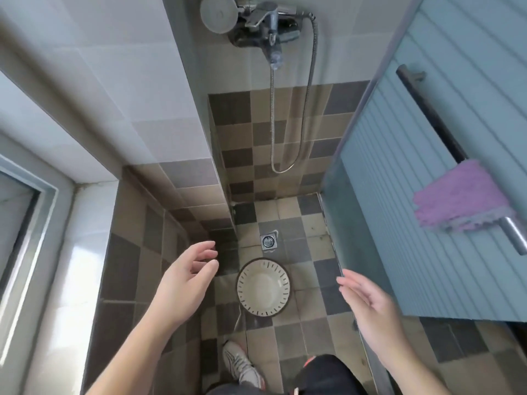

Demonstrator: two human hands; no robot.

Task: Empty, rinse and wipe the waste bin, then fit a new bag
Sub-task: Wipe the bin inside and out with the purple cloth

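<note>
The waste bin (263, 289) is a round cream bin with dark slots around its rim. It stands upright on the tiled shower floor and looks empty, with no bag in it. My left hand (186, 276) hovers to the left of the bin, fingers apart, holding nothing. My right hand (368, 302) hovers to the right of it, palm turned inward, also holding nothing. Neither hand touches the bin.
A floor drain (268, 241) lies just beyond the bin. The shower mixer (265, 22) with its head and hose (306, 109) hangs on the far wall. A glass door (427, 195) on the right carries a purple cloth (459, 196) on its handle. My shoe (242, 366) is below.
</note>
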